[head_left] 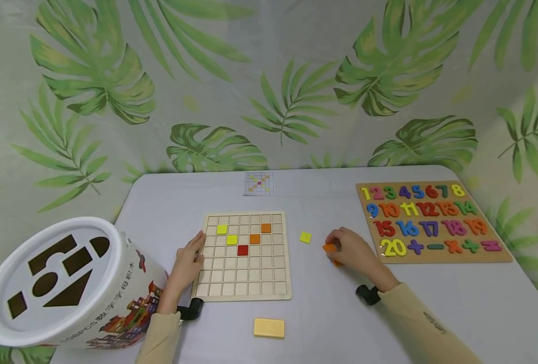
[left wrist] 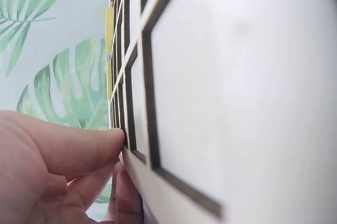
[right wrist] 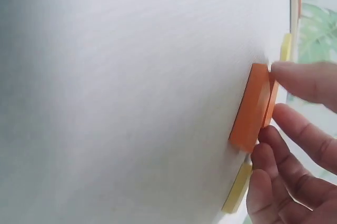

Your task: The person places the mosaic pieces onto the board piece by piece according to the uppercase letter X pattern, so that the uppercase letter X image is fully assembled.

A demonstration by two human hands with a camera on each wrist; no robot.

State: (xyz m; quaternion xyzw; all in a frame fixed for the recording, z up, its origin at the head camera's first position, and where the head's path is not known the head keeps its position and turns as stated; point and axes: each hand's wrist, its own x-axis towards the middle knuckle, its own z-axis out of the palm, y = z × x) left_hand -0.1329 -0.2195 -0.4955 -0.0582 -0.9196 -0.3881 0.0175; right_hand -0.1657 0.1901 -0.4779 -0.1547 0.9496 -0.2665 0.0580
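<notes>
A square wooden grid board (head_left: 246,263) lies on the table with two yellow tiles (head_left: 222,229), two orange tiles (head_left: 266,228) and a red tile (head_left: 243,250) in its cells. At its left edge my left hand (head_left: 189,263) grips the board, thumb on the rim in the left wrist view. My right hand (head_left: 351,251), right of the board, pinches an orange tile (right wrist: 271,100) between thumb and fingers. Another orange tile (right wrist: 248,110) is right beside it in the right wrist view. One loose yellow tile (head_left: 305,237) lies between board and right hand.
Behind the board lies a small printed pattern card (head_left: 258,183). A number puzzle board (head_left: 432,222) occupies the right side. A large white bucket (head_left: 128,283) stands at left, near my left forearm. In front lies a pale yellow block (head_left: 269,328).
</notes>
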